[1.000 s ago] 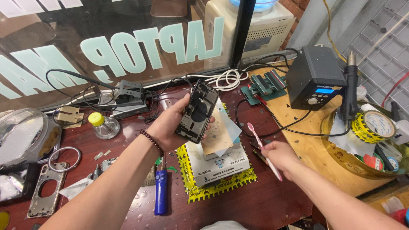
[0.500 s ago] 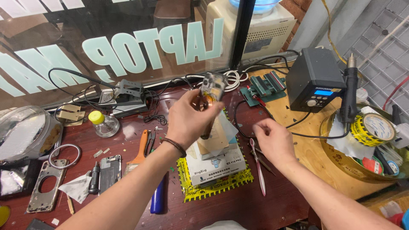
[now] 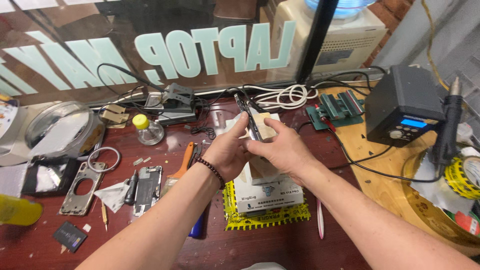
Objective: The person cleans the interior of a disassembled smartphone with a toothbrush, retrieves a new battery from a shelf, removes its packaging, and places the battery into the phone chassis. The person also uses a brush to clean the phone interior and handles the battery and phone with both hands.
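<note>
Both my hands hold a dark phone body (image 3: pixel 248 116) edge-on above the middle of the bench. My left hand (image 3: pixel 227 150), with a bead bracelet on the wrist, grips it from the left with the thumb along its edge. From the right, my right hand (image 3: pixel 281 149) closes its fingers on the lower part. Under the hands sits a white box-shaped device (image 3: pixel 269 192) on a yellow mat (image 3: pixel 235 217). A pink-handled tool (image 3: pixel 320 219) lies on the bench beside the mat, free of my hands.
A black soldering station (image 3: pixel 404 106) and hot-air handle (image 3: pixel 448 125) stand at the right with a yellow tape roll (image 3: pixel 462 176). A green holder (image 3: pixel 339 108), white cable coil (image 3: pixel 285 96), small bottle (image 3: pixel 146 129), brush (image 3: pixel 180 167), phone frame (image 3: pixel 82 187) and phone parts (image 3: pixel 148 182) lie around.
The phone was turned from facing me to edge-on. My right hand put down the pink-handled tool beside the mat and came up to grip the phone with the left.
</note>
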A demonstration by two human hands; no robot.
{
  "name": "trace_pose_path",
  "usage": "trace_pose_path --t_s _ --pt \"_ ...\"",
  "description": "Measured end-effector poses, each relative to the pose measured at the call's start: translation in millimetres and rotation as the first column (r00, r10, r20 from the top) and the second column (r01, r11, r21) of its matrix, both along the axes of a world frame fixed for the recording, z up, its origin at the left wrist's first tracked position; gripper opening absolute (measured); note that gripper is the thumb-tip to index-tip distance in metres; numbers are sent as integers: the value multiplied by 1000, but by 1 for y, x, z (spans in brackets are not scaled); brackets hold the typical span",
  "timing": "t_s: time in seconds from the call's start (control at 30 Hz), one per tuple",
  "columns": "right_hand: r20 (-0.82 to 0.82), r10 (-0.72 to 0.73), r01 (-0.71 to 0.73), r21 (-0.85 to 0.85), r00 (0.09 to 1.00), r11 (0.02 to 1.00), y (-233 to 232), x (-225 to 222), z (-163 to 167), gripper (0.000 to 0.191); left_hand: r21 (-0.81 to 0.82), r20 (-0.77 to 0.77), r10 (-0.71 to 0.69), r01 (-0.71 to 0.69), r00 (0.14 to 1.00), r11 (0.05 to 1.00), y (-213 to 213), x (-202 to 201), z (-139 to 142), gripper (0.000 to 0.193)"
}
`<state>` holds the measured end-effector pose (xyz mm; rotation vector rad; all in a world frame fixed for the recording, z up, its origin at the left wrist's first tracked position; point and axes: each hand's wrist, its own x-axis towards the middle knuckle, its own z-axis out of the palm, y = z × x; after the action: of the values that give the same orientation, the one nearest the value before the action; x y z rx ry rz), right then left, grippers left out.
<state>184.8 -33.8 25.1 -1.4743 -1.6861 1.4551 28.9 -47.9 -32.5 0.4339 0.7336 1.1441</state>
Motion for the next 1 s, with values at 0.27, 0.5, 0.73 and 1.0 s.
trace_pose_path --t_s 0.27,0.5,0.73,1.0 --pt "274 -10 -65 261 962 963 2 -6 -12 90 -254 -143 229 -259 963 932 -3 -18 -25 57" --pt "468 -49 -230 520 882 823 -5 6 -31 83 -332 -299 452 -536 840 776 -12 -45 -41 37" --pt "505 -92 -283 616 858 735 -3 16 -51 71 -264 -251 399 -459 882 848 -13 -28 -1 37" --pt "-624 -467 459 -189 626 868 -8 64 6 55 100 62 -255 249 965 963 30 88 46 35"
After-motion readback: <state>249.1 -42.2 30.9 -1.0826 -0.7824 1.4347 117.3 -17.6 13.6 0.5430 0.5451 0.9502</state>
